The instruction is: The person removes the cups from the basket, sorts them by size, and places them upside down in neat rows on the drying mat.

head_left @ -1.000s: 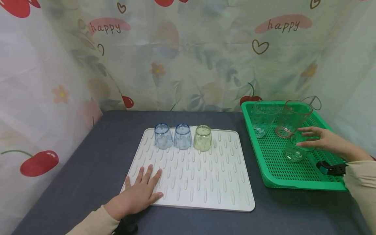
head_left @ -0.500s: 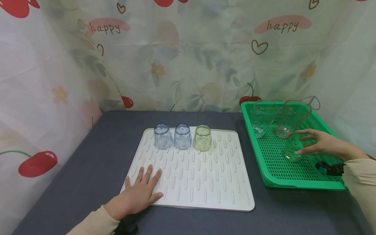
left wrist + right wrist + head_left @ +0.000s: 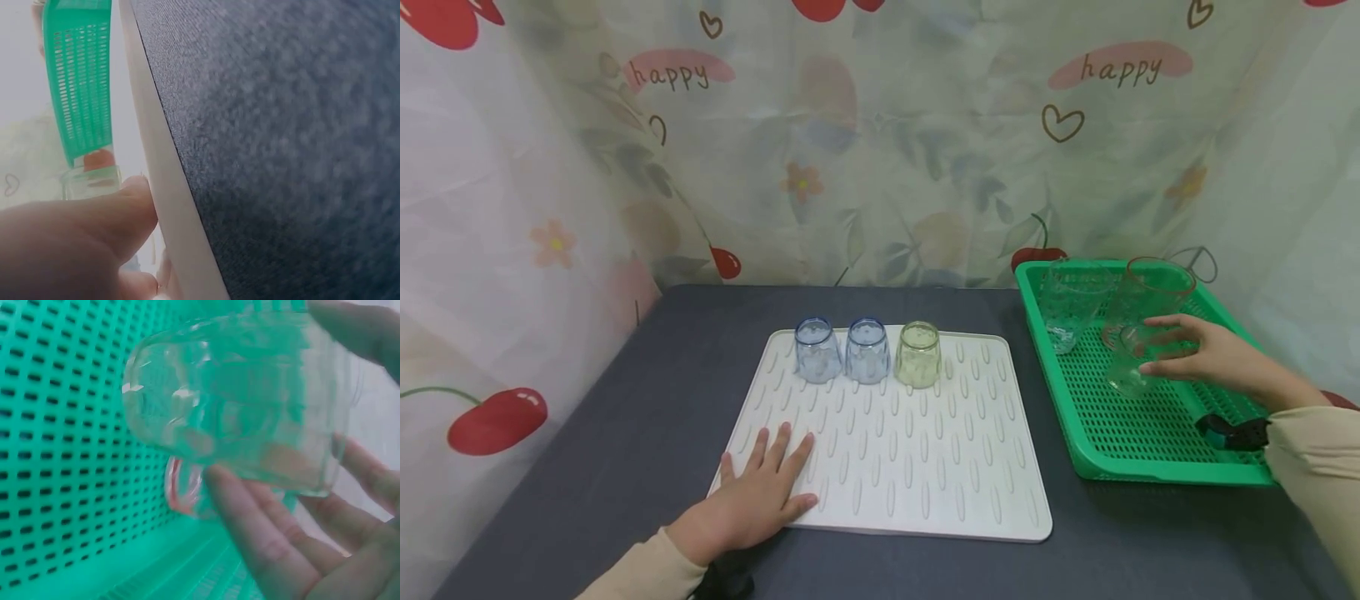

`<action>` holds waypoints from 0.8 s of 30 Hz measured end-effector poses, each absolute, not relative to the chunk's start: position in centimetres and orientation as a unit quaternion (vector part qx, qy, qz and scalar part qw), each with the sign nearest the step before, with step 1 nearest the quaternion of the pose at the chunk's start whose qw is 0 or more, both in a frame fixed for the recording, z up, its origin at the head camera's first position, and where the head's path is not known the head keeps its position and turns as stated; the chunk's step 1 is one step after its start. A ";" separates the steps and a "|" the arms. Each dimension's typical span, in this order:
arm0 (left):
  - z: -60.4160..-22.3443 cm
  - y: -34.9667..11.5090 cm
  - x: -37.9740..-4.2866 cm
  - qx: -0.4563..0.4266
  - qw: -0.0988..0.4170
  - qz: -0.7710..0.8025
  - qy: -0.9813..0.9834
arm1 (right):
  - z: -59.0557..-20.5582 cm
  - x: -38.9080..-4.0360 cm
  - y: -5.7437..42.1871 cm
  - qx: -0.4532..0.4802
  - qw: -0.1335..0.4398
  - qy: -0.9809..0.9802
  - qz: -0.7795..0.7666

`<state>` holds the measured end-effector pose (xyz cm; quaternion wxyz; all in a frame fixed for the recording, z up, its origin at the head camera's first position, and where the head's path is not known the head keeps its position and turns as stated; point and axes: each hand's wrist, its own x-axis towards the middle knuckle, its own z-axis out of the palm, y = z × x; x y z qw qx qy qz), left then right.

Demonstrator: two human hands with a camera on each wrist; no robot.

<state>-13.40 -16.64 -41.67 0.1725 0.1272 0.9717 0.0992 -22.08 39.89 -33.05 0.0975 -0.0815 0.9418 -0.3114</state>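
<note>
Inside the green basket (image 3: 1063, 417), my right hand (image 3: 1217, 360) grips a clear drinking glass (image 3: 1124, 377), thumb on one side and fingers on the other. The right wrist view shows this glass (image 3: 237, 400) slightly blurred, tilted, close to the basket's mesh. My left hand (image 3: 747, 502) lies flat with spread fingers on the near left corner of a white ridged mat (image 3: 925, 475); its thumb (image 3: 125, 212) touches the mat's edge in the left wrist view. Upside down along the mat's far edge stand two blue glasses (image 3: 817, 354) and a yellow-green glass (image 3: 917, 358).
A tall clear glass (image 3: 1066, 312) and a pink-rimmed glass (image 3: 1157, 279) stand at the basket's back. The basket sits on the dark table (image 3: 662, 400), right of the mat. A patterned curtain (image 3: 880, 167) hangs behind and at both sides.
My right hand has moved left and slightly away from me, its fingers now closer round the clear glass, which has shifted with it and looks raised. The left hand stays in place.
</note>
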 end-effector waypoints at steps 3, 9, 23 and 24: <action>-41.6 -16.7 -13.4 0.129 0.168 0.103 0.972 | -32.3 -21.8 38.7 -0.088 0.068 0.947 -0.303; -40.9 -17.4 -13.6 0.142 0.155 0.125 0.970 | -30.6 -21.3 36.5 -0.099 0.007 0.942 -0.320; -34.8 -15.8 -12.6 0.162 -0.120 0.305 0.931 | -27.7 -18.3 30.0 -0.140 -0.069 0.902 -0.402; -34.6 -15.6 -12.4 0.170 -0.147 0.322 0.920 | -27.7 -18.1 29.4 -0.143 -0.071 0.903 -0.399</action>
